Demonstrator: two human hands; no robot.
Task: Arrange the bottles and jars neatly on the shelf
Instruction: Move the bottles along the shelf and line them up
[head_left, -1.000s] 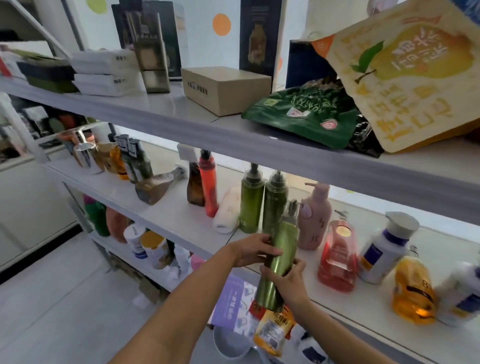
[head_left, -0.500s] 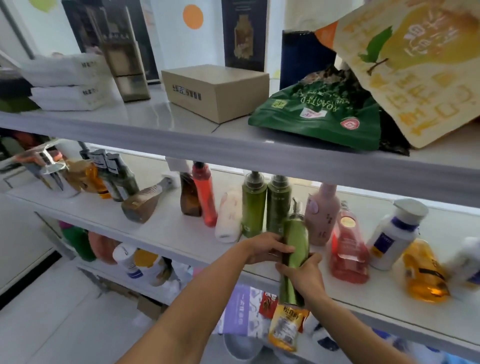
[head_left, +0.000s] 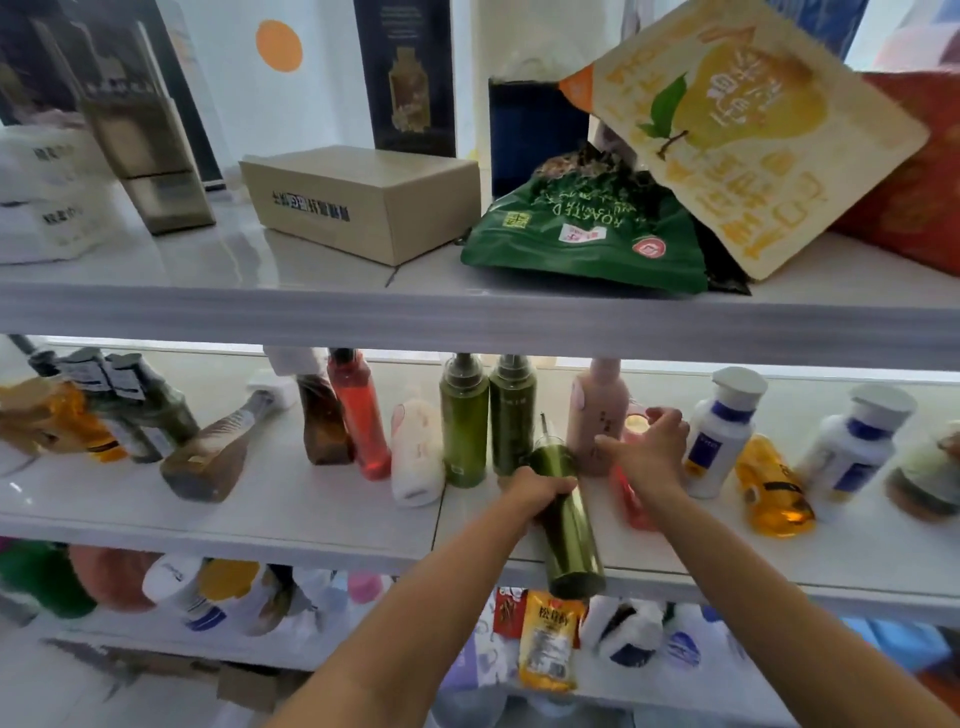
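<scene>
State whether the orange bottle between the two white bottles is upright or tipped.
Tipped: the translucent orange plastic bottle lies on its side on the white shelf board, not standing.

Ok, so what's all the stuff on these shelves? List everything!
Cardboard box: one, tan, top shelf.
Green bag: one, green, top shelf.
Pear pouch: one, yellow, top shelf.
Green pump bottles: two, green, upright on middle shelf.
Pink bottle: one, pink, right of them.
Red bottle: one, red, upright, left of the pair.
Held green bottle: one, green, middle shelf's front edge.
White bottles: two, white with blue bands, right side.
Orange bottle: one, orange, lying between them.
More bottles: several, far left, blurred.
Left hand: one, grips the held green bottle.
Right hand: one, by the pink bottle.
</scene>
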